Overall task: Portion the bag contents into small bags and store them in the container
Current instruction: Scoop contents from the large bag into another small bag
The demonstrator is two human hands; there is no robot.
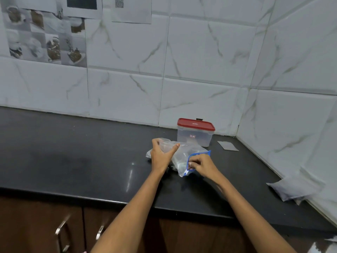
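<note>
A heap of clear plastic bags (182, 152) lies on the black counter (82, 161), one of them with a blue-edged label at its right end. My left hand (162, 154) grips the top of a small clear bag at the heap's left side. Pinching the blue-edged bag near its label is my right hand (201, 166). Just behind the heap stands a clear plastic container (195, 136), its red lid closed. What the bags hold is too blurred to tell.
A flat grey packet (228, 145) lies right of the container. A larger filled bag (295, 189) leans against the tiled right wall near the counter's front edge. Tiled walls close the back and right. Cabinet doors with metal handles (62, 229) sit below the counter.
</note>
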